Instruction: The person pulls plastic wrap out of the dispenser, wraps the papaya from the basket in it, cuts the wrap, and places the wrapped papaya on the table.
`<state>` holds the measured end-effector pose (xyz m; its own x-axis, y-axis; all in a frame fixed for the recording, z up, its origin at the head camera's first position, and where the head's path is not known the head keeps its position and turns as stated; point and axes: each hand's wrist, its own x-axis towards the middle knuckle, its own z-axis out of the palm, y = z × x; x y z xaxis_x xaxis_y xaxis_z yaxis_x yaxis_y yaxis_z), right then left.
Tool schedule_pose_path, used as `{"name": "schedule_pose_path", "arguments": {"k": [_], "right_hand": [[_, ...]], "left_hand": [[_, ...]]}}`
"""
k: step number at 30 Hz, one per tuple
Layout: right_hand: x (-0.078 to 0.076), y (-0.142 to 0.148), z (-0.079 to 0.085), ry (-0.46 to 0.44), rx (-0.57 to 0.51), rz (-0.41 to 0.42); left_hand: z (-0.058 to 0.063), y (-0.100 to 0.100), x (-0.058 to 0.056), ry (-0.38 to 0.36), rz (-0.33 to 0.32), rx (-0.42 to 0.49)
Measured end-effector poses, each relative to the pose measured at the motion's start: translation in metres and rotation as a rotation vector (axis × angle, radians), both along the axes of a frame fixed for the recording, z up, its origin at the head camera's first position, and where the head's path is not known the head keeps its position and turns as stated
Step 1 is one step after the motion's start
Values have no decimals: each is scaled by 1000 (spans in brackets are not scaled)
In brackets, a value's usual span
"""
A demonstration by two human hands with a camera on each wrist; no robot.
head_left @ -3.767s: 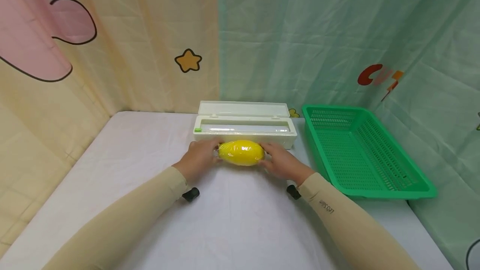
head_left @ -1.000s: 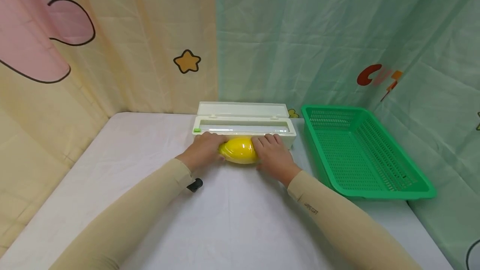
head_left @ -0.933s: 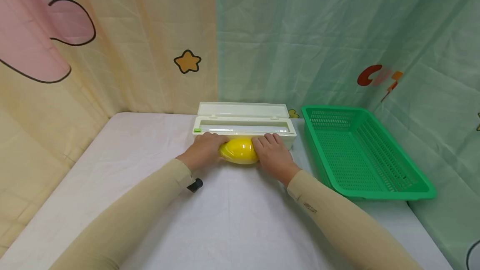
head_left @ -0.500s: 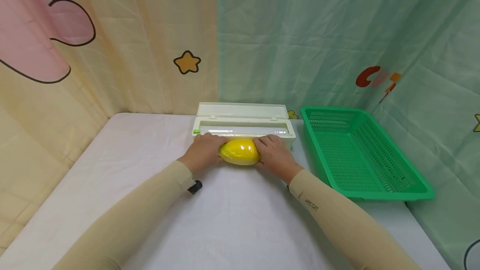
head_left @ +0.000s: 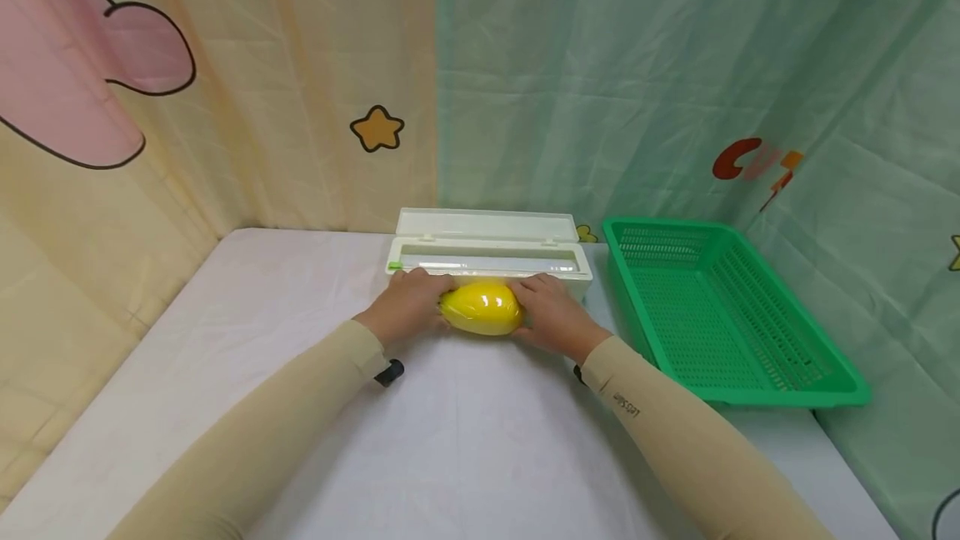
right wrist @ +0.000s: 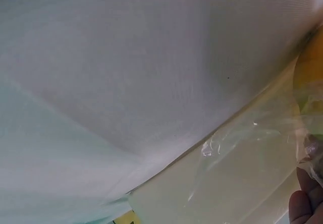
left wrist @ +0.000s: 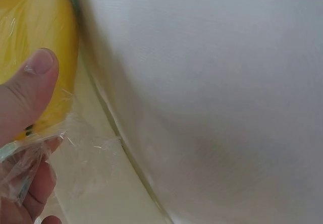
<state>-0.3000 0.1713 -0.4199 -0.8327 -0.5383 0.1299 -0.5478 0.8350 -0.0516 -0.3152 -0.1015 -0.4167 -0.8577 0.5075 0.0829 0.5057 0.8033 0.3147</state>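
A smooth yellow oval fruit [head_left: 482,307], greenish at one end, lies wrapped in clear cling film [left wrist: 75,128] in the middle of the head view. My left hand [head_left: 408,307] grips its left end; in the left wrist view the thumb [left wrist: 35,82] presses on its skin, with crumpled film between thumb and curled fingers. At the right end my right hand [head_left: 552,312] holds the fruit, and in the right wrist view its fingertips are at the gathered film. Just behind stands a white cling film dispenser [head_left: 491,247] with its lid raised, a film roll inside and a green slider [head_left: 395,265].
To the right sits a green plastic basket [head_left: 720,315] with perforated walls. A white cloth [head_left: 435,457] covers the table. Printed curtains [head_left: 517,82] enclose the back and sides. A black wrist strap piece [head_left: 389,372] shows below my left sleeve.
The fruit has turned between my hands. My right hand went from the right end to over the fruit, then slid slightly back right. The left hand stays at the left end.
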Motion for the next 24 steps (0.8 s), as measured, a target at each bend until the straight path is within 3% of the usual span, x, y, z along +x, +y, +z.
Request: {"name": "schedule_pose_path", "arguments": {"k": [12,20,24], "right_hand": [[7,-4,-3,14,26,-44],[13,-6,-5,107,37,-103],[12,-5,-5,102,33,-121]], "left_hand": [[-1,-2,0,-10,-2,-8],[1,-4,2,-6,-14,7],[0,-3,2,-2,-18,1]]}}
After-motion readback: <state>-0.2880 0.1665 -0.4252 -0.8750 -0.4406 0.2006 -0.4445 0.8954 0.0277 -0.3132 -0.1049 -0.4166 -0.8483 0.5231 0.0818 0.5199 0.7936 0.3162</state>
